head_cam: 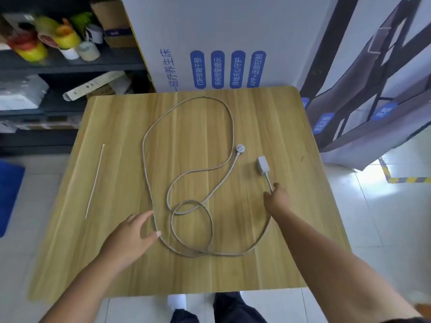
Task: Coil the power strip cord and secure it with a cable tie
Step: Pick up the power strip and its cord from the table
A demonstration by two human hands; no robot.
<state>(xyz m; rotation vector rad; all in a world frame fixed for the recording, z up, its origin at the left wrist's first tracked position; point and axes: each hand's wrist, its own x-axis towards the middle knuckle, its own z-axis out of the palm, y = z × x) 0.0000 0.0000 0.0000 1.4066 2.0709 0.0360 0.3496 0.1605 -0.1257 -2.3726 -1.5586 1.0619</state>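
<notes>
Far left, beyond table edge: shelf [70, 64] loaded with tape rolls [58, 40] and papers, well apart from left hand.

On wooden table [116, 264], left of left hand and well apart from it: cable tie [94, 181], lying straight, running away from viewer, untouched.

Left hand [133, 238] over table near front edge, palm down, open, fingers spread, gripping nothing. Thumb tip just beside cord [149, 173] where the big loop runs down past it; contact between fingertips and cord not determinable.

Right of left hand: cord spread loose on table, uncoiled. One large loop reaching away toward far edge, one small closed loop between the two hands, a long run curving along the front from thumb of left hand toward right forearm.

Between hands and further away: plug [240, 149], flat on table, beyond and to the left of right hand, apart from it.

Just beyond right hand: small power strip [262, 165], lying on table, its cord leading straight into that hand.

Right hand [276, 199] closed around cord a short way behind power strip, pinching it between thumb and fingers; fingertips hidden by back of hand.

Behind table: large white box [221, 31] with blue labels. Right of right hand, off table: leaning printed panels [373, 101], tiled floor [384, 217].
</notes>
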